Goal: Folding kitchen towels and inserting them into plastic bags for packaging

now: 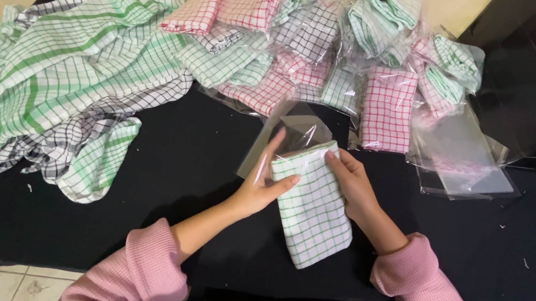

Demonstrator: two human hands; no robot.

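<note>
Folded towel (313,210): white cloth with thin green grid check, folded into a narrow rectangle. Held above the black bench, long axis tilted, lower end toward the person, upper end up and left. Upper end sits inside the mouth of a clear plastic bag (290,133); the rest is outside. Bag: transparent, glossy, flat sleeve, slightly crinkled, angled up away from the towel, open end toward it.

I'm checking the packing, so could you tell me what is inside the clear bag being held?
The top end of a folded green-checked cloth sits in the clear bag; the bag's far end looks empty.
</note>
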